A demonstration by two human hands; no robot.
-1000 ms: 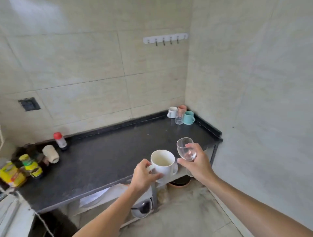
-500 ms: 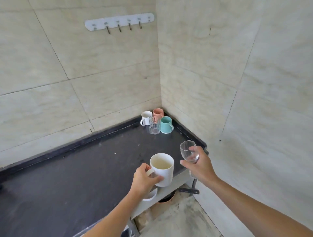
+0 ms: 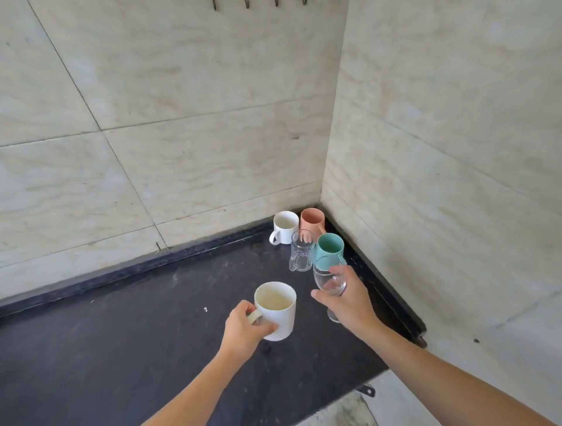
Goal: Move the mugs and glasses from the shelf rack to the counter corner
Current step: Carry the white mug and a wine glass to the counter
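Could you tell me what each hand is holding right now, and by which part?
The left hand holds a white mug by its handle. The right hand holds a wine glass, grip around the bowl.

the hooks (image 3: 247,3) on the wall are cut off by the top edge. the right hand (image 3: 346,299) hides the stem of the wine glass (image 3: 330,278). the left hand (image 3: 243,327) covers part of the white mug (image 3: 278,310) handle.
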